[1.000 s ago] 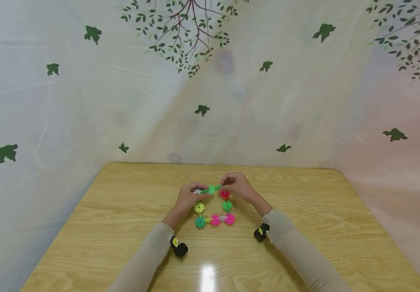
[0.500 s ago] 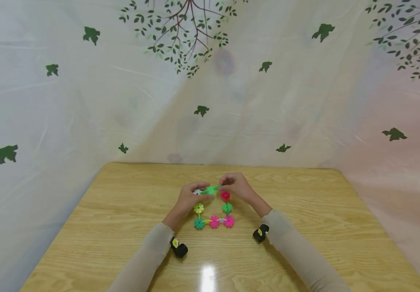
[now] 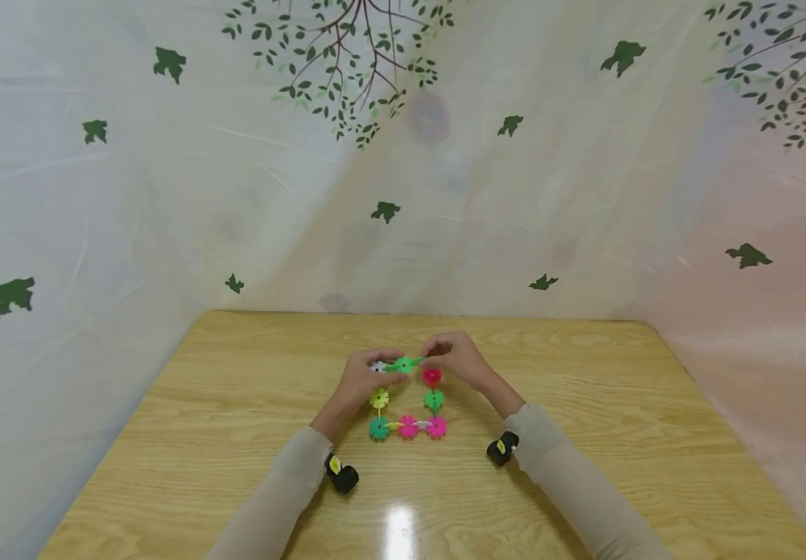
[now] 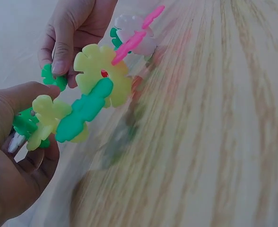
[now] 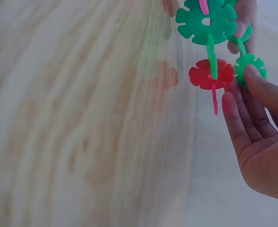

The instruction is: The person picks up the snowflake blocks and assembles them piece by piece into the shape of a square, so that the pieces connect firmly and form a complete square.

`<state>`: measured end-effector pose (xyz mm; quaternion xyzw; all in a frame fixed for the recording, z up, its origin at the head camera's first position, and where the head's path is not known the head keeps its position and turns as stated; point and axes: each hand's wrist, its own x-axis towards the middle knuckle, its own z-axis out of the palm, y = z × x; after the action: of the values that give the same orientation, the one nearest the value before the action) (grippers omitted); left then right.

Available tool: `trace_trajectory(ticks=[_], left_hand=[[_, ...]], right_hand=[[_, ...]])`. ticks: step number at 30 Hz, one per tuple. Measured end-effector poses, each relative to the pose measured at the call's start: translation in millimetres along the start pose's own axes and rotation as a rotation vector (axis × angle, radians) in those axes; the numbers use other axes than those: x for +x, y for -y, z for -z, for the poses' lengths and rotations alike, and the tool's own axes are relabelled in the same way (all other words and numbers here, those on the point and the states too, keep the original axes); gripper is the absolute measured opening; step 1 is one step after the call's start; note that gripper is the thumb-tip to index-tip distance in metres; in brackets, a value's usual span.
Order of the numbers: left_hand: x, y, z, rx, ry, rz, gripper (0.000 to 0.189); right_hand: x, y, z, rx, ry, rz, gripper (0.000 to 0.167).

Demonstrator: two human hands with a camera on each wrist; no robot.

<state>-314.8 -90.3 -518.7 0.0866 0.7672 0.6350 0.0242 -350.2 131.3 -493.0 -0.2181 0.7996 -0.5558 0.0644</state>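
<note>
A chain of interlocking flower-shaped plastic discs hangs from both hands, bent into a near square in the head view. Its lower row holds a teal disc [image 3: 379, 428], a pink disc [image 3: 408, 426] and another pink disc at the corner. My left hand [image 3: 363, 379] grips the upper left part, beside a white disc [image 3: 377, 367] and above a yellow disc [image 3: 379, 399]. Between the hands is a bright green disc [image 3: 404, 365]. My right hand [image 3: 460, 358] pinches a green disc [image 5: 250, 71] with thumb and fingers. Close to its fingertips hangs a red disc [image 5: 212, 74], the end of the right side.
The wooden table [image 3: 249, 435] lies beneath the chain, which shows as a faint reflection on its glossy top. Behind the far edge hangs a pale cloth backdrop [image 3: 291, 233] printed with leaves. Black wrist cameras sit at both sleeves.
The lower part of the chain has swung slightly left and down. Both hands stay nearly in place, still holding the upper part.
</note>
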Motion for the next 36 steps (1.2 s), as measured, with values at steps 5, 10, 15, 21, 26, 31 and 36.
trace_trajectory(ticks=[5, 10, 15, 21, 26, 31, 36], left_hand=[[0.9, -2.9, 1.0, -0.015, 0.006, 0.028, 0.036], [2.7, -3.1, -1.3, 0.053, 0.029, 0.004, 0.036], [3.8, -2.7, -3.7, 0.085, 0.047, -0.024, 0.036], [3.6, -5.9, -3.4, 0.064, 0.075, -0.020, 0.036], [1.5, -9.1, -4.4, 0.055, 0.091, -0.026, 0.036], [0.2, -12.4, -3.8, 0.019, 0.107, -0.023, 0.036], [-1.0, -11.0, -4.2, -0.010, 0.100, -0.011, 0.034]], right_hand=[[-1.5, 1.4, 0.2, 0.020, -0.009, 0.021, 0.011], [-1.7, 0.5, 0.0, 0.026, -0.013, 0.033, 0.010], [-2.5, 1.1, 0.7, 0.035, 0.007, 0.038, 0.011], [-4.6, 4.8, 1.7, 0.024, 0.009, 0.041, 0.010], [-5.8, 5.8, 1.5, 0.025, -0.009, 0.055, 0.007], [-5.9, 5.5, 0.0, 0.056, -0.022, 0.088, 0.005], [-5.9, 4.3, -4.2, 0.057, -0.027, 0.132, 0.004]])
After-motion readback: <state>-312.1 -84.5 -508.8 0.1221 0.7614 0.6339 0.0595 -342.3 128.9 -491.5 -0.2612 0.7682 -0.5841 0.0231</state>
